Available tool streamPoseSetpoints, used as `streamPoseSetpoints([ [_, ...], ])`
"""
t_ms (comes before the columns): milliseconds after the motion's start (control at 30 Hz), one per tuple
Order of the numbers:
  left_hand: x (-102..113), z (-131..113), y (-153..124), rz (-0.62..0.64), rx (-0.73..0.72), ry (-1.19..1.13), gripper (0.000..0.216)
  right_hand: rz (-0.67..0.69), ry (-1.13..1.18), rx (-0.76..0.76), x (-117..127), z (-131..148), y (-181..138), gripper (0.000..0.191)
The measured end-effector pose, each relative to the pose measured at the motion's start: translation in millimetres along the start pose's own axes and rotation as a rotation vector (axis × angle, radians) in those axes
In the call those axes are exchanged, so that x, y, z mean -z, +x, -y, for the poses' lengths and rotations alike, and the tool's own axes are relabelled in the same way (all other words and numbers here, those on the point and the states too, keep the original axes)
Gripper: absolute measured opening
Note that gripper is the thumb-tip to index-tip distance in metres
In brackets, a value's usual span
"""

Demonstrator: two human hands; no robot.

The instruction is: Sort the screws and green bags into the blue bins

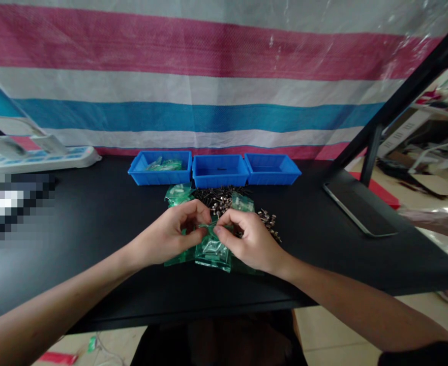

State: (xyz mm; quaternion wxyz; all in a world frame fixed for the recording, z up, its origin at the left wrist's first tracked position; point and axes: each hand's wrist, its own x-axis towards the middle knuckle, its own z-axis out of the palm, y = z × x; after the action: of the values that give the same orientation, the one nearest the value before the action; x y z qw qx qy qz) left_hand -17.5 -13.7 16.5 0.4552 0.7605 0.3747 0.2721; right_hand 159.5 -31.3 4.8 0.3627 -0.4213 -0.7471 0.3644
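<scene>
My left hand (176, 235) and my right hand (246, 239) meet over the middle of the black table (94, 223). Both pinch the top edge of a small green plastic bag (212, 249) that hangs between them, with small pale parts inside. More green bags (178, 194) lie under and behind my hands. A heap of small dark metal parts (224, 199) spreads just beyond my fingers, towards the trays.
Three blue trays stand in a row at the back: the left one (159, 168) holds green bags, the middle (219, 170) and right (272, 169) look nearly bare. A white power strip (36, 157) lies far left. A dark flat tablet (357, 208) rests at the right, by a black post (372, 147).
</scene>
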Motion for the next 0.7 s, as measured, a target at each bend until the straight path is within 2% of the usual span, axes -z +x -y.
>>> streamPoseSetpoints([
  [300, 0.6, -3.0, 0.9, 0.06, 0.052, -0.06, 0.013, -0.005, 0.002, 0.004, 0.5, 1.0, -0.4, 0.012],
  [700, -0.6, 0.5, 0.1, 0.063, 0.015, -0.018, 0.015, 0.014, -0.052, 0.038, 0.4, 0.5, -0.6, 0.011],
])
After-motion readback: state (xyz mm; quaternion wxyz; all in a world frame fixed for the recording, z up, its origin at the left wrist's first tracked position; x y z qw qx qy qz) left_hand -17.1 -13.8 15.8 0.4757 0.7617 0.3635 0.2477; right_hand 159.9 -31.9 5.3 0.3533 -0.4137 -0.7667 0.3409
